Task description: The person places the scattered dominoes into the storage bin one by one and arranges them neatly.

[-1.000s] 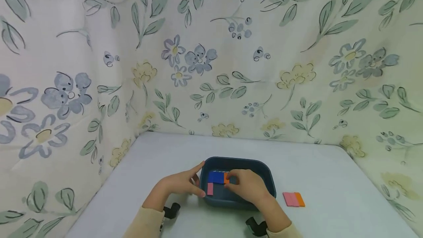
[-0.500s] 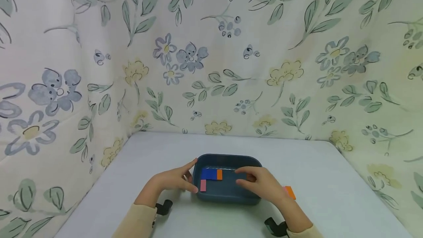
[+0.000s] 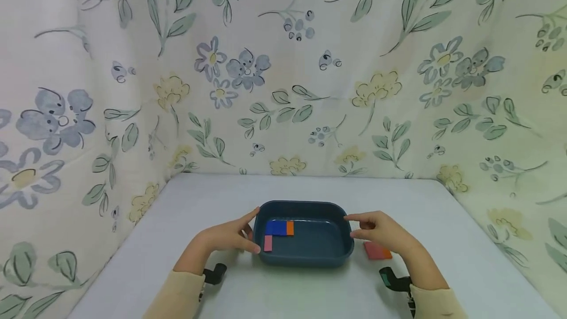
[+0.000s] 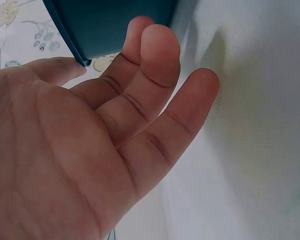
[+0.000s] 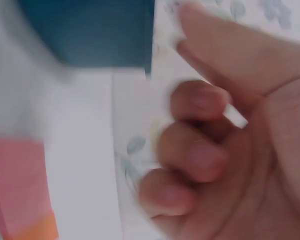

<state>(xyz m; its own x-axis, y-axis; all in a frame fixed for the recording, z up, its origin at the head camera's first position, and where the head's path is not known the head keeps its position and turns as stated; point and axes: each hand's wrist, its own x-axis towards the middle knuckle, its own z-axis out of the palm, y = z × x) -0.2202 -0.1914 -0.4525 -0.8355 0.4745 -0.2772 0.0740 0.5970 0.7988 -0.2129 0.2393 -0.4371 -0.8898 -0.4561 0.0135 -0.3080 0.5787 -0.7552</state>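
A dark teal rectangular tray (image 3: 305,262) stands on the white table. Flat inside its left part lie a blue piece (image 3: 276,228), an orange piece (image 3: 290,228) against its right edge, and a small pink piece (image 3: 268,243) below. My left hand (image 3: 225,238) is at the tray's left side, thumb and index finger spread to the rim's corners; the left wrist view shows its other fingers loosely bent. Over by the right rim is my right hand (image 3: 385,230), thumb and index finger apart with nothing between, its other fingers curled toward the palm.
Right of the tray, partly under my right hand in the head view, a pink piece (image 3: 374,250) and an orange piece (image 3: 388,254) lie side by side on the table (image 3: 283,294). A flowered cloth (image 3: 292,73) hangs behind and at both sides.
My right hand has let go of the orange piece beside the blue one and moved right, out of the tray to its right rim. My left hand has stayed at the left rim.
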